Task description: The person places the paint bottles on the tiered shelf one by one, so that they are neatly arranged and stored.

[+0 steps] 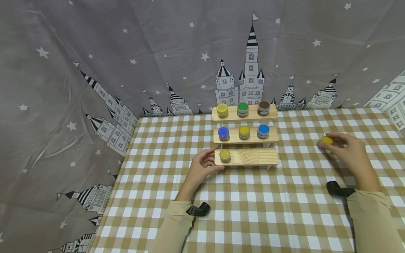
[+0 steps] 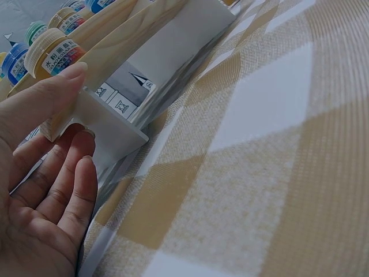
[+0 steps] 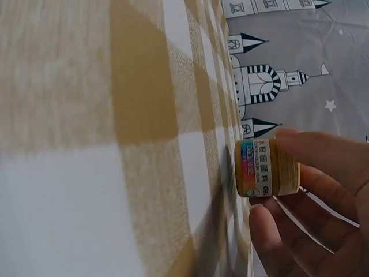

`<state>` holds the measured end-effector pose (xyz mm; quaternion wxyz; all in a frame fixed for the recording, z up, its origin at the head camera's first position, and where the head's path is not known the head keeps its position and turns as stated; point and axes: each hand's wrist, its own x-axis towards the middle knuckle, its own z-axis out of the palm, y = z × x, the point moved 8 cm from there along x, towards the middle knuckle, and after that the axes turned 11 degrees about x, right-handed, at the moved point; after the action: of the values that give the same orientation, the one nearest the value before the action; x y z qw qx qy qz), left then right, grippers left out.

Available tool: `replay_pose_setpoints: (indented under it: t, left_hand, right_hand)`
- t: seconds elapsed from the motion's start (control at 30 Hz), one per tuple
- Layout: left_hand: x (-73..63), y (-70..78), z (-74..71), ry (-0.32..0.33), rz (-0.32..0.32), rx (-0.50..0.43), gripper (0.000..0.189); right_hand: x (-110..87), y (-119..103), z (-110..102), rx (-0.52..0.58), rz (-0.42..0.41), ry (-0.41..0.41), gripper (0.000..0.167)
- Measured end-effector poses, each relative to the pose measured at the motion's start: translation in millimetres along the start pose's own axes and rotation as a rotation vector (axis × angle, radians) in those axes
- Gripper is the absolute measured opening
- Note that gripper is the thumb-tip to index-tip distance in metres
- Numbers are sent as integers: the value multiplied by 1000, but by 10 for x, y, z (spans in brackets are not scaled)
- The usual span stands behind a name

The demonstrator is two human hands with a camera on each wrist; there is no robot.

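Observation:
My left hand holds the left end of the lowest step of a three-step wooden display rack, thumb along the front edge and forefinger at the back. Just beside it on that step stands a dull-yellow-lidded paint jar. Off to the right of the rack, my right hand pinches another paint jar with a yellow lid, close over the cloth. In the right wrist view this jar shows a printed label, and the thumb and fingers are at its lid end.
Blue, yellow and lighter blue jars line the middle step. On the top step stand yellow, green and brown ones. A checked cloth covers the table; a grey castle-print curtain hangs behind.

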<state>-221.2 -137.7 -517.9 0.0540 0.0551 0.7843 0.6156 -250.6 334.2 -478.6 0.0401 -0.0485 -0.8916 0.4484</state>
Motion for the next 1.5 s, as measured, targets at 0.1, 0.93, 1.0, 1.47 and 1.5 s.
replay_pose_setpoints:
  t: [0.1,0.93,1.0,1.47,1.5]
  left_hand:
    - [3,1,4,-2,0,-2,72]
    - [-15,2,-12,2,10,-1,73]
    - [-11,-1,-13,2,9,1,73]
    - [-2,-29,-10,-2,-7,-1,71]
    - [-2,-29,-6,-4,-6,-1,71]
  right_hand:
    - [-11,-53,10,13,2,-22,60]
    - [-557,-1225,654,116,-374,-145,38]
    - [-583,-1280,695,115,-392,-151,38]
    - [-632,-1533,1016,103,-433,-233,36]
    - [-631,-1543,1040,109,-432,-244,36]
